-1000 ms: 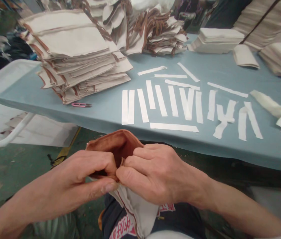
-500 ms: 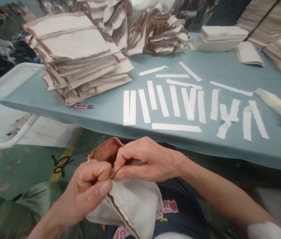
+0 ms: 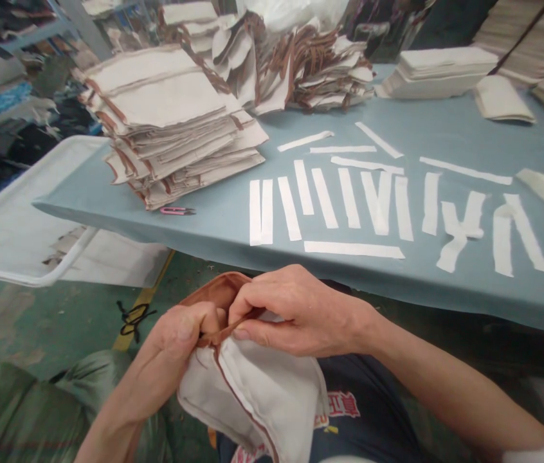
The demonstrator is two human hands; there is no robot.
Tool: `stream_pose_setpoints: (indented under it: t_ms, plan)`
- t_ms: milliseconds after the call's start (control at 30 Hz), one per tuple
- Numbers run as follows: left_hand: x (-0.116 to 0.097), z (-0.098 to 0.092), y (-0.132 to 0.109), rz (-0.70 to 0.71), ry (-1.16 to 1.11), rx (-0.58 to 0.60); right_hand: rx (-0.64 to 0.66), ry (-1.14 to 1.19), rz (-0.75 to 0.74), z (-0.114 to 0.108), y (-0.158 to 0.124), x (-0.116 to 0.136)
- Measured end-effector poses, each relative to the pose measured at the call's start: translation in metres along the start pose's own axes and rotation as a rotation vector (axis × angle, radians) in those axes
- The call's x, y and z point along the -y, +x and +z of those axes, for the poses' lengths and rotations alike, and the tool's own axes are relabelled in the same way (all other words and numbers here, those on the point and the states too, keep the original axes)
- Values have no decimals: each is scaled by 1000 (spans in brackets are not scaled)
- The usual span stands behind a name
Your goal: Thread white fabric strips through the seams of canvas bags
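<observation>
Head cam: right hand (image 3: 296, 315) is pinching, left hand (image 3: 170, 344) is curling its fingers tight, gripping the brown rim (image 3: 221, 335) of a cream pouch (image 3: 274, 389) hanging over the lap (image 3: 373, 415) near the blue table (image 3: 204, 235).

The blue bench (image 3: 226, 222) has a tall, messy stack of cream cloth (image 3: 170, 122) with brown edges near its left end, and little pink snips (image 3: 177, 211) lie just beside it, close to the front edge. Lots of white strips (image 3: 353, 249) lie across the middle (many line up like fence posts, and a few overlap). Behind them is a jumbled brown and cream heap (image 3: 334, 77), and toward the back right sit a neat cream pile (image 3: 445, 71) and a small folded cloth (image 3: 503, 99).
</observation>
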State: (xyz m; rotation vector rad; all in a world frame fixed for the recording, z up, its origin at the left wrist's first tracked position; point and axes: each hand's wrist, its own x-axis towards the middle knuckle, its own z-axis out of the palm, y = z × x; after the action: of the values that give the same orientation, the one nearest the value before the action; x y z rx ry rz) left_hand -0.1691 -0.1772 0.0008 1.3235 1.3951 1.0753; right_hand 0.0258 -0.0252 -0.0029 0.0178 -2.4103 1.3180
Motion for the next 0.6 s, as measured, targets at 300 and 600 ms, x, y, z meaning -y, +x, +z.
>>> stream_pose_setpoints:
  t_ms: [300, 600]
  plan:
    - [-25, -7, 5, 227, 564, 141, -70, -226, -43, 0, -10, 5]
    - [-35, -6, -18, 351, 694, 98, -139, -33, -123, -5, 0, -11]
